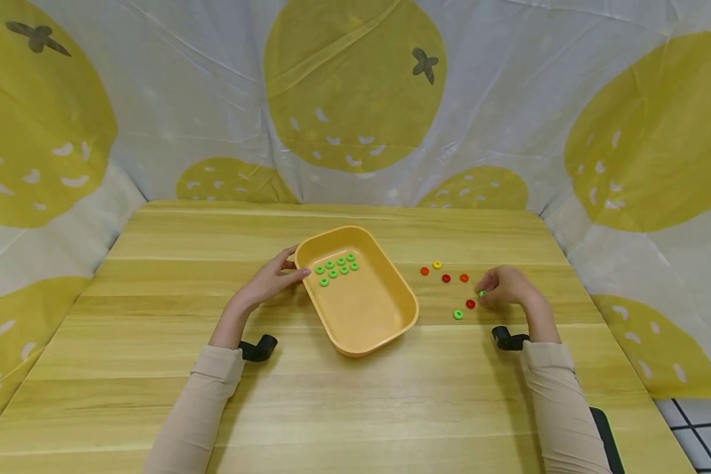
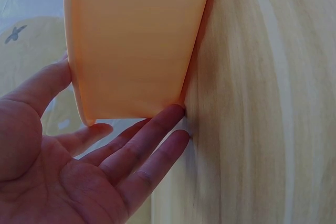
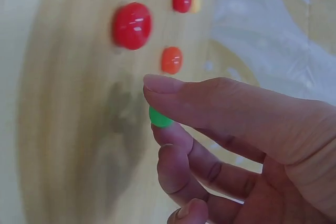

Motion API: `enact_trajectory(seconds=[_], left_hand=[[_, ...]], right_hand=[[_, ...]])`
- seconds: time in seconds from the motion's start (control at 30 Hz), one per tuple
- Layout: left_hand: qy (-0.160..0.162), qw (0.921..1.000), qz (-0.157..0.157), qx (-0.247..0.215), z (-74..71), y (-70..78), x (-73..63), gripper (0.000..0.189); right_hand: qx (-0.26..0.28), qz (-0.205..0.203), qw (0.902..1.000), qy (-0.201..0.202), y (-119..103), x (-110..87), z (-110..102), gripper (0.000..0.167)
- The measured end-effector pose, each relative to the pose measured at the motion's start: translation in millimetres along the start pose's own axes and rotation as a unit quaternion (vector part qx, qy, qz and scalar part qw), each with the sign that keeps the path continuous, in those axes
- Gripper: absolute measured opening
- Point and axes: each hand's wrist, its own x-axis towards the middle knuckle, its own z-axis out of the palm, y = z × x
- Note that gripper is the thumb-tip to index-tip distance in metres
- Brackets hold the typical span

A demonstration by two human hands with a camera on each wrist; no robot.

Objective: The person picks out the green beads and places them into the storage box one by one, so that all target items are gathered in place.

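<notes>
On the table stands a yellow-orange plastic tray (image 1: 385, 296) with several green ring-shaped beads (image 1: 333, 274) at its far left end. My left hand (image 1: 272, 280) holds the tray's left side, thumb over the rim and fingers against the outer wall. The left wrist view shows those fingers (image 2: 152, 140) touching the tray's lower edge. My right hand (image 1: 506, 288) pinches a green bead (image 3: 160, 118) between thumb and index finger, partly hidden by the thumb. Close to that hand lie a red bead (image 1: 471, 304), an orange bead (image 1: 464, 278) and another green bead (image 1: 458, 315).
Farther left of the right hand lie a second red bead (image 1: 446, 278), a second orange bead (image 1: 424, 271) and a yellow bead (image 1: 437, 264). A fruit-print cloth (image 1: 498, 99) hangs behind the wooden table (image 1: 403, 408). A dark flat object (image 1: 607, 438) shows beside the right forearm.
</notes>
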Motion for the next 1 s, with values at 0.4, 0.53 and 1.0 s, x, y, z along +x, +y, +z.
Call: enact_trajectory(seconds=[0.4, 0.53, 1.0], left_hand=[[0.0, 1.0, 0.004, 0.007, -1.1, -2.6, 0.5, 0.072], [0.002, 1.0, 0.001, 0.008, -0.9, -3.2, 0.0, 0.072], [0.005, 0.9999, 0.003, 0.014, 0.8, -0.8, 0.2, 0.071]], right_hand=[[0.001, -0.03, 0.998, 0.057, -37, 13.1, -16, 0.018], [0.018, -0.046, 0.9971, 0.059, -63, 20.9, -20, 0.019], [0.054, -0.129, 0.9876, 0.071, -157, 57.7, -15, 0.019]])
